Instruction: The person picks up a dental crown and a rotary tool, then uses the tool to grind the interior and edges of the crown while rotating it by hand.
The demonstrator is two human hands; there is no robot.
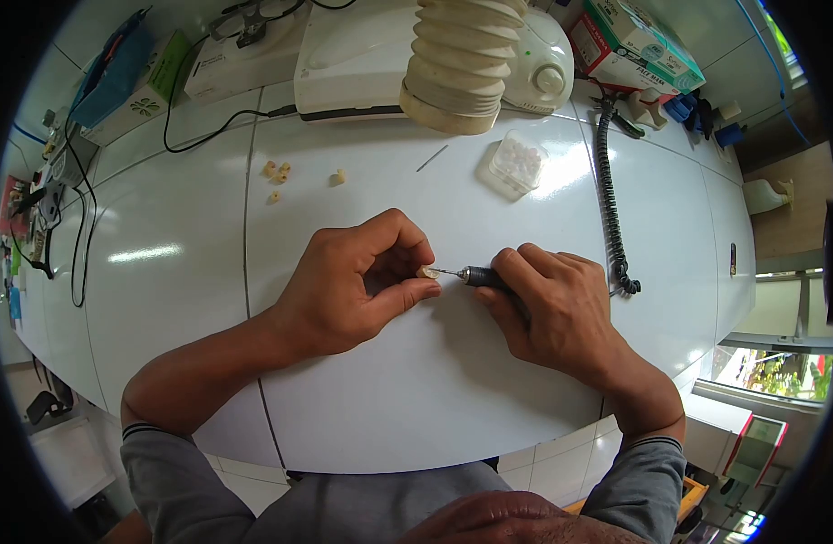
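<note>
My left hand pinches a small cream dental crown between thumb and fingertips. My right hand is wrapped round a black rotary handpiece, held almost level. The thin metal bur on its tip points left and meets the crown, or nearly so; exact contact is too small to tell. Both hands are above the white table, facing each other. Beyond my left hand lie several loose cream crowns, with one more crown apart from them.
A loose metal bur and a clear plastic box of whitish pieces lie farther back. A ribbed suction hose hangs above the table in front of a white machine. A coiled black cable runs down the right side.
</note>
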